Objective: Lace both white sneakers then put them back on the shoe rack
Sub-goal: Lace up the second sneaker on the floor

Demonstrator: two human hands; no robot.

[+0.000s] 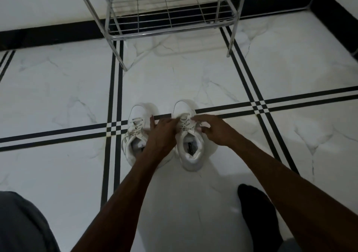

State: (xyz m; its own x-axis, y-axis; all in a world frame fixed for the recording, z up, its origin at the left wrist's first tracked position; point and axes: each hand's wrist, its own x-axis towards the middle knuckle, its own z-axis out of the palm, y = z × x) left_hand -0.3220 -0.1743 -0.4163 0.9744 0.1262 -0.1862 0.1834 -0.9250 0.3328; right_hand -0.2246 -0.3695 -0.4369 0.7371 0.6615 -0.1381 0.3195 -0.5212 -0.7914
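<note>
Head view only. Chrome wire shoe rack (pixel 166 17) is cut off at the top edge; only its lowest shelf and legs show. Two white lace-up sneakers stand side by side on the white marble floor (pixel 58 96), in front of the rack and well apart from it, toes pointing toward the rack, long axes running away from the person. Left white sneaker (pixel 135 129) is partly covered at its inner side by the left hand (pixel 160 133). Right white sneaker (pixel 190 147) has its laces flanked by both hands. Left hand fingers lie extended at the laces; whether they pinch a lace cannot be told. Right hand (pixel 215 129) has fingers curled beside the laces; its grip is likewise unclear. Dark sock-clad foot (pixel 255 209) sits nearest the person, behind the right sneaker.
</note>
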